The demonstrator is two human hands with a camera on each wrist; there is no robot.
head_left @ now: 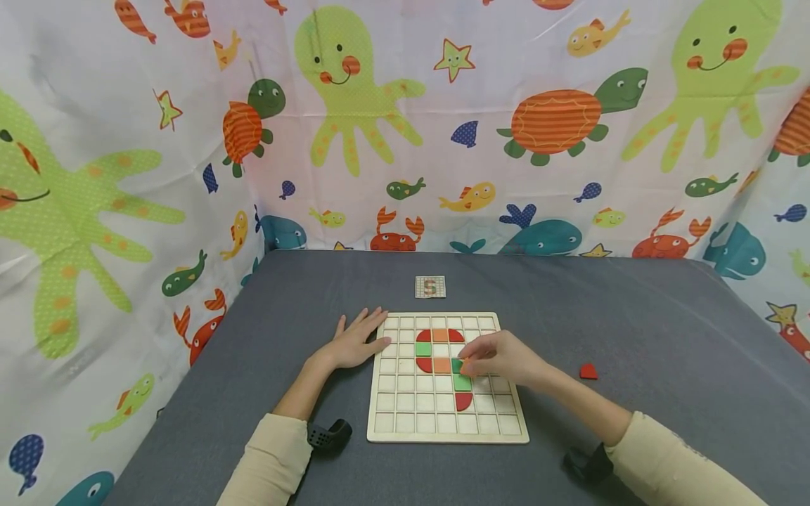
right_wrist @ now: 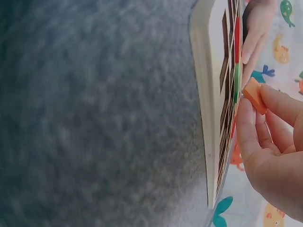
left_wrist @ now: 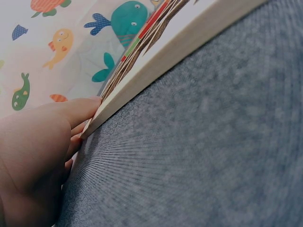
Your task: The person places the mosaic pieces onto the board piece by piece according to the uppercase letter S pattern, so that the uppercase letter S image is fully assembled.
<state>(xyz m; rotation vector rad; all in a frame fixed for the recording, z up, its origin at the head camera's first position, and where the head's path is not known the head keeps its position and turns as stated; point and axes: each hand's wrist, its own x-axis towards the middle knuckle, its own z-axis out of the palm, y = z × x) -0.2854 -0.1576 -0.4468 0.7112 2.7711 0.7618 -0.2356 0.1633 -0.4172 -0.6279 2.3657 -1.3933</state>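
Observation:
A pale wooden grid board (head_left: pixel 387 403) lies on the grey table, with red, green and orange tiles set in some of its cells. My right hand (head_left: pixel 503 358) pinches an orange tile (right_wrist: pixel 255 96) between thumb and fingers, just above the board's middle right. Close to those fingertips are a green tile (head_left: pixel 462 383) and, nearer me, a red rounded tile (head_left: pixel 464 401). At the board's upper left edge my left hand (head_left: pixel 354 341) rests with fingers extended, its thumb touching the rim. In the left wrist view, the left hand (left_wrist: pixel 38 146) touches the board's side (left_wrist: pixel 142 78).
A small card (head_left: pixel 430 287) with a coloured S-like pattern lies beyond the board. One loose red tile (head_left: pixel 588 371) is on the grey table (head_left: pixel 633 316), right of the board. A curtain (head_left: pixel 392 105) printed with sea animals hangs behind and at the sides.

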